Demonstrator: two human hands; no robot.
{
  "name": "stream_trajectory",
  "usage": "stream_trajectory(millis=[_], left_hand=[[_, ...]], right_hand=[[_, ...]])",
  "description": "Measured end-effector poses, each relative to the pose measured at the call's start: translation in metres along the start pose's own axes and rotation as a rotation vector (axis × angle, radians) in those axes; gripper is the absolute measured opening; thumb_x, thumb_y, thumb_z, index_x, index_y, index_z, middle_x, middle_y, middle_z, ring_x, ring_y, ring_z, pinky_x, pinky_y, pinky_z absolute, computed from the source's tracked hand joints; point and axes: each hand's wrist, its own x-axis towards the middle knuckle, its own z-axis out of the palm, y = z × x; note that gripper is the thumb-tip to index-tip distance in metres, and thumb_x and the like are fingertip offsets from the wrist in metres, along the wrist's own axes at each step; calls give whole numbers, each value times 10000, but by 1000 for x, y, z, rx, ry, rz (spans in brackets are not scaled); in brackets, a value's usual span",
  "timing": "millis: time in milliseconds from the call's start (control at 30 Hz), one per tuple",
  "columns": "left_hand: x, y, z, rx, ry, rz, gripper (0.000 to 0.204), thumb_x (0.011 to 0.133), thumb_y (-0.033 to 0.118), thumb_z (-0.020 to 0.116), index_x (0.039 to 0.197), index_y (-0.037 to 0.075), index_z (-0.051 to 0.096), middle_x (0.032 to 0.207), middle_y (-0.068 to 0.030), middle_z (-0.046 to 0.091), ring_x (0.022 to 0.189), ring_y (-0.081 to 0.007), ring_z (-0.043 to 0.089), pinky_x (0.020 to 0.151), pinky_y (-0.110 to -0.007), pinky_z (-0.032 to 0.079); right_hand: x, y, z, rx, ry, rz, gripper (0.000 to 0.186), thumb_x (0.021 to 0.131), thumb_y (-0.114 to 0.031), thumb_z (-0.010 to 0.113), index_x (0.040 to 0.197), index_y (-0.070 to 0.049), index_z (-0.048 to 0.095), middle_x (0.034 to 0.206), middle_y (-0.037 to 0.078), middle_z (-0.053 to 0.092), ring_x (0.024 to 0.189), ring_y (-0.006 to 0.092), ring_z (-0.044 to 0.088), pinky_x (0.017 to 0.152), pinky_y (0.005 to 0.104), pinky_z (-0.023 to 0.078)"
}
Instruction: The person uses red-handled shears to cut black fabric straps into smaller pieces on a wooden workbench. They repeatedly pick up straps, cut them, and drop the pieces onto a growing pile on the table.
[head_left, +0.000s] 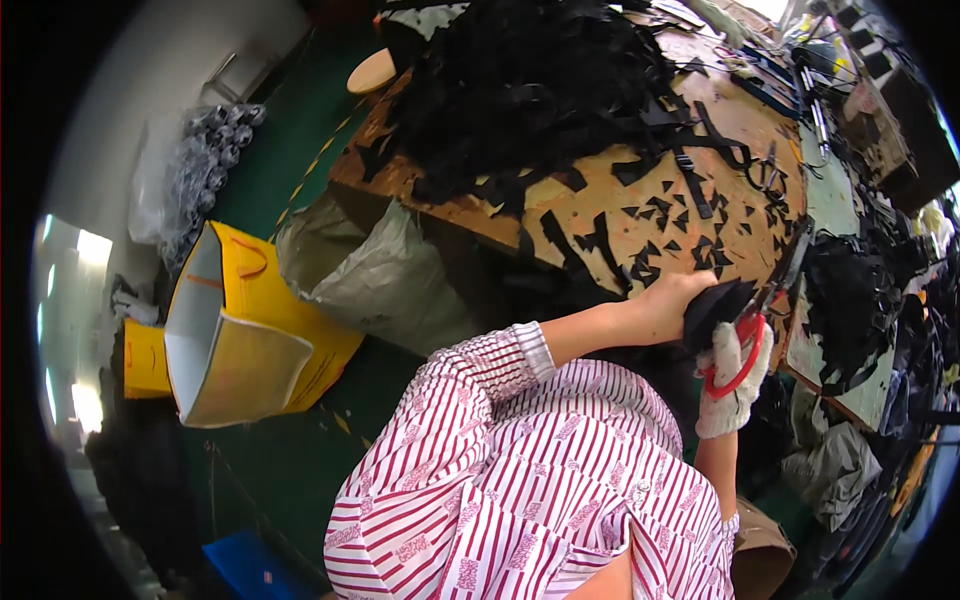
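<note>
My left hand (672, 308), bare, is closed around a piece of black fabric (718, 308) at the table's near edge. My right hand (735, 385) wears a white knit glove and grips scissors with red handles (742, 372). Their dark blades point up and away, right beside the fabric; whether the edges touch it I cannot tell. Many small black triangular scraps (660, 212) lie scattered on the wooden table (600, 180) just beyond my hands. Several black strips, one with a buckle (690, 178), lie among them.
A large heap of black fabric strips (530, 90) covers the table's far left. More black pieces (850, 290) hang over a pale surface at the right. A second pair of scissors (768, 175) lies on the table. A grey sack (390, 270) and a yellow bag (250, 340) stand to the left.
</note>
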Motion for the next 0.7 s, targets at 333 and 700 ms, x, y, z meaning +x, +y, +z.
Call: stream_trajectory(millis=[333, 700], left_hand=[[-87, -33, -46, -533, 759, -161, 190, 894, 208, 630, 947, 40, 557, 732, 1, 569, 585, -57, 501, 546, -204, 391], [-83, -87, -143, 826, 796, -455, 463, 658, -93, 653, 1106, -46, 543, 1050, -213, 488, 965, -406, 542, 822, -426, 461]], right_hand=[[5, 1, 13, -3, 3, 62, 327, 770, -104, 655, 1041, -55, 479, 764, 31, 537, 434, 78, 453, 381, 191, 373], [8, 11, 23, -91, -63, 128, 344, 757, -34, 637, 1052, -24, 460, 742, 54, 543, 408, 103, 494, 345, 211, 390]])
